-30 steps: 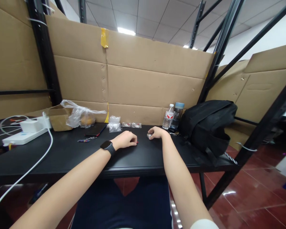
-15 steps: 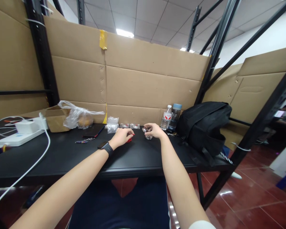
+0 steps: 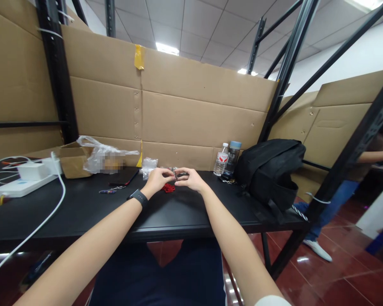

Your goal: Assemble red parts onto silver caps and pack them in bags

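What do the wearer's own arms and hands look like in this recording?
The left hand is gloveless, with a dark watch strapped at its wrist. The right hand and wrist are bare; a white sleeve edge shows farther up.

The right hand [image 3: 191,180], well apart from the left hand [image 3: 158,180] a second ago, has come in so that their fingers [image 3: 182,171] nearly meet. More of a red bundle [image 3: 168,188] shows on the surface [image 3: 178,212] below them. At right, another person's jeans [image 3: 336,204] and arm [image 3: 375,156] have come into view.
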A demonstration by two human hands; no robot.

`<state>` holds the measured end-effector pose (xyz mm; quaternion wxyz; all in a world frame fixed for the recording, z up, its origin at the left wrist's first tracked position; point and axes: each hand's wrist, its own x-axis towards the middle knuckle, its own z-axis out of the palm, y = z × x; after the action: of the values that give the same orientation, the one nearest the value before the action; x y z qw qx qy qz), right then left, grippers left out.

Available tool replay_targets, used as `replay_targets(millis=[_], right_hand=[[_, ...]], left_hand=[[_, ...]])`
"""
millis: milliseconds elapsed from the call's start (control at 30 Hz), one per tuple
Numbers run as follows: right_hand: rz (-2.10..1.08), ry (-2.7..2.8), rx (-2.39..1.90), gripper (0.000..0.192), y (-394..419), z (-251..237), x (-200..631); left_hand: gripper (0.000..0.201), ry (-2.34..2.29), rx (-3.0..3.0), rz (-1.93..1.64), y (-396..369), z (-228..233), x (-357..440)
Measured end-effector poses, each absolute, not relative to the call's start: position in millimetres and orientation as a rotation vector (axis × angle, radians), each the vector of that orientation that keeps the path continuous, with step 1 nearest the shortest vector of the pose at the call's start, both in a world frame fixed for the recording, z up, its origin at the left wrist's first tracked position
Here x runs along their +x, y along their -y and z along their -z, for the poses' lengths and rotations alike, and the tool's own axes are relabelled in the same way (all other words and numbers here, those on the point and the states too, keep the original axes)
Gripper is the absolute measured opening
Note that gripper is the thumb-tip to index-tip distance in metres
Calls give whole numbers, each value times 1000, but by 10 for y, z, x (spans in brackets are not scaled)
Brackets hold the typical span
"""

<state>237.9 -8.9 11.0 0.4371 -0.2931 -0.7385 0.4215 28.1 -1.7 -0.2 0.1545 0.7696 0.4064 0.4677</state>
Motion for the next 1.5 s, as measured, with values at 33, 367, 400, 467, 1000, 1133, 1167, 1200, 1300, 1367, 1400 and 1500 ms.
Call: replay_targets(millis=[33,367,400,467,1000,1133,1167,1200,1300,1367,1400,1500], right_hand=[[-1042,1839,-728,62,89,-107,2367],[-890,1775,-756,63,46,-76,2331],[-882,1776,-755,62,49,-79,2330],[-862,1787,-751,59,55,-82,2327],[-742,1857,-854,45,20,-64,2322],[-779,1920,-878,43,-1,-93,2375],[-774,1932,-880,41,-5,-91,2382],[-762,1945,-881,39,-9,-85,2385],[-710,1963,-889,32,-29,-53,2380],[-646,1968,-893,27,-47,-38,2376],[-600,1976,-900,23,-54,-36,2377],[-445,2016,-931,16,-56,-49,2387]], left_hand=[[16,-1166,2205,-1343,10,7,282],[17,-1199,2376,-1370,83,-26,324],[16,-1236,2405,-1373,97,-29,330],[14,-1308,2458,-1364,121,-34,340],[10,-1360,2474,-1469,127,-16,371],[11,-1362,2466,-1478,152,-59,363],[12,-1362,2466,-1473,155,-63,360],[12,-1359,2468,-1467,154,-63,358],[16,-1333,2483,-1442,136,-49,356],[20,-1325,2493,-1421,122,-45,359],[23,-1331,2488,-1418,120,-50,361],[32,-1341,2427,-1451,139,-73,365]])
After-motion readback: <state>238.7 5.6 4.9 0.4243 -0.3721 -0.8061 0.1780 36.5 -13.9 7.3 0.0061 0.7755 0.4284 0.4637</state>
